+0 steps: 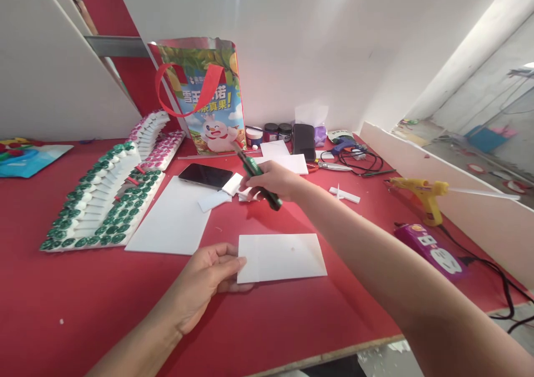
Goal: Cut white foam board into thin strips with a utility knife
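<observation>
My left hand pinches the left end of a white rectangular foam board piece, thumb on top and fingers beneath. Farther back, my right hand is closed around a green and black utility knife, its blade end pointing up and to the left. Below and beside that hand lie small white board offcuts, partly hidden by my fingers. A larger white board sheet rests flat to the left, with a black smartphone at its far edge.
Left stands a stepped model with green and white discs. A colourful gift bag leans at the back. To the right are scissors, a yellow glue gun, a purple box and black cables on the red table.
</observation>
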Demonstrator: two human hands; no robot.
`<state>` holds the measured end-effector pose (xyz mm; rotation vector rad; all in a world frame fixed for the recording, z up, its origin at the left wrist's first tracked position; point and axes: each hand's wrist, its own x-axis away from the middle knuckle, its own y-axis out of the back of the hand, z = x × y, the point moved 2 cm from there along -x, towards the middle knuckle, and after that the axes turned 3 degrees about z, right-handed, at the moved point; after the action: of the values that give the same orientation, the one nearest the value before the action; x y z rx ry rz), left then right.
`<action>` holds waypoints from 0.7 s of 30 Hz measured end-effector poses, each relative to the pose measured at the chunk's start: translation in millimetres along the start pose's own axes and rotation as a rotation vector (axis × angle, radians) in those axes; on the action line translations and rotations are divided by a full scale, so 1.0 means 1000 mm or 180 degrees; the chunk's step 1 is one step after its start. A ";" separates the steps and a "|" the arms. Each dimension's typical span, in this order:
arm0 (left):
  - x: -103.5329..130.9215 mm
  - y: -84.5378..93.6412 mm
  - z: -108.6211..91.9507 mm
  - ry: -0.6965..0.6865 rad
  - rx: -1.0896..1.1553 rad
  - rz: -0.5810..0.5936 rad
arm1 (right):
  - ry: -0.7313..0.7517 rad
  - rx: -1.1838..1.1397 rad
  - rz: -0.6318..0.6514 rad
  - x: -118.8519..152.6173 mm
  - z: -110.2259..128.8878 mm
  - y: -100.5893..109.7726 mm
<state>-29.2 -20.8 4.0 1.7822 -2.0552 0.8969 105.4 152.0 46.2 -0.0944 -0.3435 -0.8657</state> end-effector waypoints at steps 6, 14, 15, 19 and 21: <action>-0.015 -0.004 -0.010 -0.0184 0.0148 -0.0167 | -0.0203 0.2001 -0.1017 0.057 0.000 0.020; -0.029 -0.015 -0.016 -0.0209 -0.0086 -0.0127 | 0.0121 0.1821 -0.0597 0.098 -0.047 -0.022; -0.031 -0.016 -0.018 -0.0176 -0.0126 -0.0138 | 0.0096 0.1952 -0.0506 0.098 -0.048 -0.023; -0.034 -0.018 -0.025 -0.0027 -0.0272 -0.0148 | 0.0036 0.2300 -0.0308 0.094 -0.044 -0.023; -0.035 -0.018 -0.028 0.0015 -0.0317 -0.0128 | -0.0013 0.2449 -0.0295 0.092 -0.044 -0.022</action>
<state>-10.3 22.9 9.7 1.7610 -2.0166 0.7727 154.9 61.1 34.6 0.6365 -0.6670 -0.7747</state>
